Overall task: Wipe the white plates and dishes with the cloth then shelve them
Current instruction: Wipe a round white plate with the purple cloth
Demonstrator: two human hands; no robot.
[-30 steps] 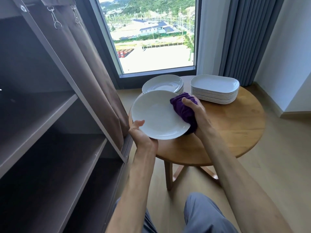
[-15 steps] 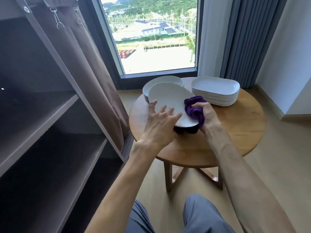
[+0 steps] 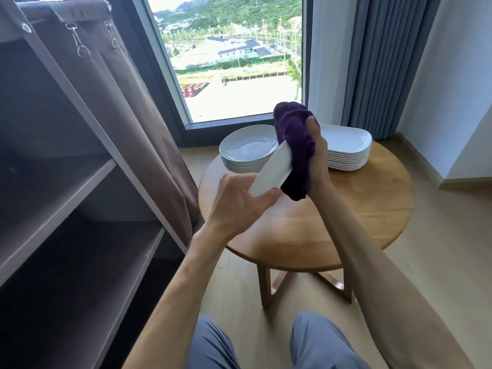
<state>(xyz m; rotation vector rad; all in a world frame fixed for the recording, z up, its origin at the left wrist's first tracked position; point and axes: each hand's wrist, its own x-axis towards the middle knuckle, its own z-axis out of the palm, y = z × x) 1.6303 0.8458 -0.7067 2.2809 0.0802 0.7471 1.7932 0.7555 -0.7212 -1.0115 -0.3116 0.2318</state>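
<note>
White plate [image 3: 271, 170] held edge-on above the tabletop [image 3: 359, 209], btwn both hands.
Plate faces hidden, only the rim shows; L hand [image 3: 239, 201] grips its lower edge, R hand [image 3: 315, 153] clutches purple cloth [image 3: 294, 145] against its far side, R fingers mostly covered by cloth. Round plate stack [image 3: 246, 150] & oblong dish stack [image 3: 348, 147] sit behind on the tabletop.
</note>
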